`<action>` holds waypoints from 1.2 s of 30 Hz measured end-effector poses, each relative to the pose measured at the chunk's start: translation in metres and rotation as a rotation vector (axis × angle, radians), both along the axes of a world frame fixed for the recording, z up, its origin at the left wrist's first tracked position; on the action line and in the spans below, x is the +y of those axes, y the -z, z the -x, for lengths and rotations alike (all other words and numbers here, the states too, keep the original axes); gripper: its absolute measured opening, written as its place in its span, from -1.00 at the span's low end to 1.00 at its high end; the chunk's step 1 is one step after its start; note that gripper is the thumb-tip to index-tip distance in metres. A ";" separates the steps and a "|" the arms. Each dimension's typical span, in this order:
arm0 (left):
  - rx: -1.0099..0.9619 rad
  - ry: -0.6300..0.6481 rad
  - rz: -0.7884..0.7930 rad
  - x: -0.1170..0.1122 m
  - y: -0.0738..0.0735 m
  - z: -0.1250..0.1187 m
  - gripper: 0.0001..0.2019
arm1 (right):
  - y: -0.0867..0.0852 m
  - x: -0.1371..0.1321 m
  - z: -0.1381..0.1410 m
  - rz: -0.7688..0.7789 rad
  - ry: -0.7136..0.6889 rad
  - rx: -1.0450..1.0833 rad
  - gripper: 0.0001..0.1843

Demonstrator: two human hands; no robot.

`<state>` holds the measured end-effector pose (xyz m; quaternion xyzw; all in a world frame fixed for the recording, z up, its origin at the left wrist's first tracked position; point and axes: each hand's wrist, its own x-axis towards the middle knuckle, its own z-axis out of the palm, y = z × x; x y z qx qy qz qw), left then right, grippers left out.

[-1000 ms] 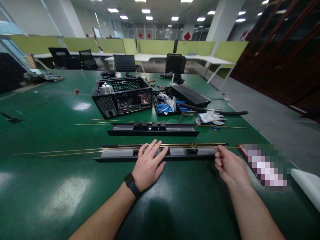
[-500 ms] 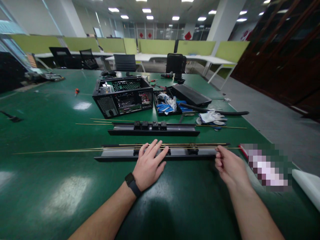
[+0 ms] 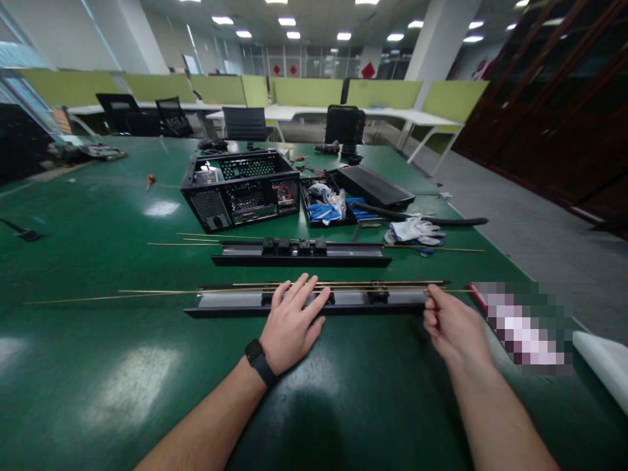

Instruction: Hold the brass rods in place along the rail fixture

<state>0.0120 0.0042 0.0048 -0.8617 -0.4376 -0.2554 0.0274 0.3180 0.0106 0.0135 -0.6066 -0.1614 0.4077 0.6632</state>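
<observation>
Across the near part of the green table lies a long black rail with a pale inner channel [image 3: 235,299]. Small black blocks [image 3: 378,292] sit in it, and thin brass-coloured rods [image 3: 147,294] run along it and past its left end. My left hand [image 3: 296,325] rests flat on the rail and rods, fingers spread, covering part of a block. At the rail's right end my right hand [image 3: 450,320] pinches a thin brass rod between thumb and forefinger. Behind stands a second, similar rail [image 3: 301,261] with several black blocks and rods.
An open black computer case [image 3: 240,190] stands farther back. Beside it are a black tray [image 3: 305,204] with blue-white gloves, a flat black box [image 3: 375,186], another glove [image 3: 416,230] and a black tube [image 3: 441,220]. A blurred-out item [image 3: 523,330] lies right of my right hand.
The rods' left ends have spread apart, one now ending nearer the rail. My right hand has shifted very slightly right; my left hand stays put.
</observation>
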 end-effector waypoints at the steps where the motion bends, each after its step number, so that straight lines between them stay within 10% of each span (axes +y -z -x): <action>1: 0.001 -0.001 0.001 0.000 0.000 0.000 -0.51 | -0.001 0.000 -0.002 0.008 0.018 -0.004 -0.71; 10: 0.003 -0.006 0.013 0.000 0.002 0.001 -0.51 | 0.001 -0.003 0.016 0.004 -0.225 0.002 -0.58; 18: -0.002 -0.005 0.004 0.000 -0.001 0.000 -0.51 | -0.005 0.000 -0.002 0.013 0.035 0.004 -0.74; 27: -0.013 -0.005 0.008 -0.001 0.001 0.000 -0.51 | 0.003 -0.006 0.020 -0.004 -0.327 0.009 -0.59; 36: -0.005 -0.003 0.010 0.000 0.000 0.000 -0.51 | -0.001 -0.002 0.006 -0.031 -0.064 -0.012 -0.65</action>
